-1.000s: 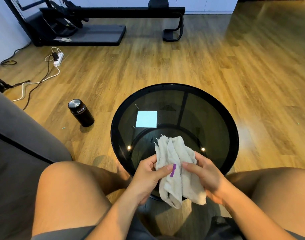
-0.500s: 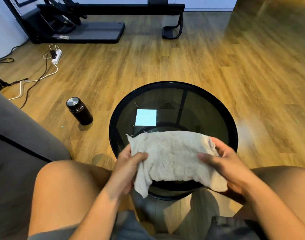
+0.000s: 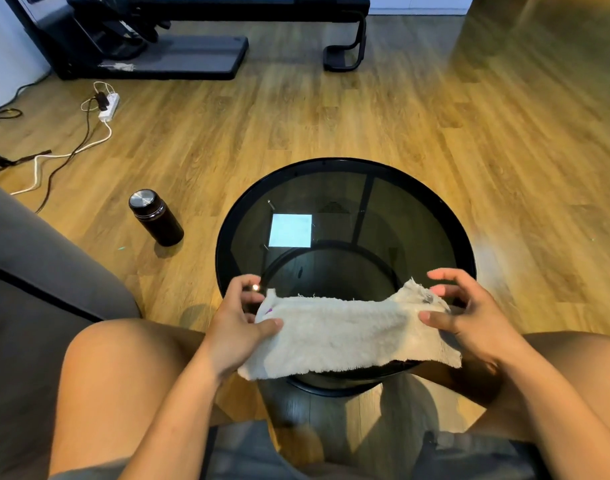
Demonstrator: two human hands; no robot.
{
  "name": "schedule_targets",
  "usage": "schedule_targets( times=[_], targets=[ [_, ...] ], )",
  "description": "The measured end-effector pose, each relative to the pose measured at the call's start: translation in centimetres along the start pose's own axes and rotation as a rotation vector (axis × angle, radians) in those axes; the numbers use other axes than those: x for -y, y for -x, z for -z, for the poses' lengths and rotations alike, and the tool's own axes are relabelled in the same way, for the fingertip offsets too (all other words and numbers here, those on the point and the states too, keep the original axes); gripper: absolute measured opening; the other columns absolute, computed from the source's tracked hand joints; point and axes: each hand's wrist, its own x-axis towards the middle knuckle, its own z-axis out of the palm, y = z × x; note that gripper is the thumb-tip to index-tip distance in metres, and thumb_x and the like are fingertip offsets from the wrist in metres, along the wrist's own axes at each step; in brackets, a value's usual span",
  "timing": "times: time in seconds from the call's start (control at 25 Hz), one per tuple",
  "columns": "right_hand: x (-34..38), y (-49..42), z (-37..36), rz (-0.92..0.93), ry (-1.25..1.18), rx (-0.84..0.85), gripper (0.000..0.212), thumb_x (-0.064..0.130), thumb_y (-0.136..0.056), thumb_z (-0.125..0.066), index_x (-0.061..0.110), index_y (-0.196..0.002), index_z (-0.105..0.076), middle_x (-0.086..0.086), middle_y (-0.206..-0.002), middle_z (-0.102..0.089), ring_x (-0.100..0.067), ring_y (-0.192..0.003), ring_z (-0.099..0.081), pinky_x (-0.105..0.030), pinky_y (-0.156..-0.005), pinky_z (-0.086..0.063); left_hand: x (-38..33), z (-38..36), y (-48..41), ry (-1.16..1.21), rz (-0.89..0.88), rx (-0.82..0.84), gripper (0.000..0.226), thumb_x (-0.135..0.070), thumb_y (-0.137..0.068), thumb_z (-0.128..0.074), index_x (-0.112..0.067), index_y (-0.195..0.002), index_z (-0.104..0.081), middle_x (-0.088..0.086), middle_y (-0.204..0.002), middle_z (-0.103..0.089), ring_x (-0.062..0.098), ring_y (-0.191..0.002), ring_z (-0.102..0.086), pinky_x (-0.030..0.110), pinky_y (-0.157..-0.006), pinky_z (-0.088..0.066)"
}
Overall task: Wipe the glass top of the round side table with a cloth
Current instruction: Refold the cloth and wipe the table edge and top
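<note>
1. the left hand point(image 3: 237, 323) pinches the left end of the cloth point(image 3: 345, 334), with the thumb on top and the fingers curled behind it
2. the right hand point(image 3: 470, 317) holds the right end, thumb pressed on the near face, the other fingers arched and spread behind the raised corner
3. between the two hands we see the cloth stretched into a wide band, pale and frayed, with a small purple mark near the left thumb
4. it spans the near edge of the round side table point(image 3: 468, 244) and covers the nearest part of the glass top point(image 3: 400, 230); we cannot tell whether it touches the glass
5. the dark glass carries a bright square reflection point(image 3: 290, 231) left of centre
6. left of the table a dark flask point(image 3: 156, 218) stands on the wooden floor, with a white power strip point(image 3: 108, 107) and cables beyond it
</note>
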Motion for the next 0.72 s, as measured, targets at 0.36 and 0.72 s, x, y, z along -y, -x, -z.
schedule_targets(
  times=[0.36,0.72],
  targets=[
    [-2.0,0.3,2.9,0.040,0.642,0.272,0.045,0.013,-0.070,-0.086,0.039,-0.101,-0.066,0.010,-0.115,-0.047,-0.006,-0.102,-0.051,-0.012,-0.078,-0.038,-0.3,0.4,0.2,-0.143,-0.236,0.194,0.047,0.005,-0.076,-0.079,-0.033,-0.104,-0.071,-0.010,-0.131,-0.045,0.014,-0.077,-0.056,0.017,-0.075,-0.051],
    [-2.3,-0.1,5.1,0.075,0.549,0.176,0.014,0.020,-0.083,-0.076,0.034,-0.086,-0.073,0.009,-0.087,-0.070,-0.003,-0.074,-0.063,-0.028,-0.071,-0.050,0.2,1.0,-0.2,-0.166,-0.194,0.234,0.034,-0.002,-0.091,-0.064,-0.033,-0.088,-0.079,-0.010,-0.113,-0.065,-0.001,-0.105,-0.060,0.015,-0.086,-0.044]
  ],
)
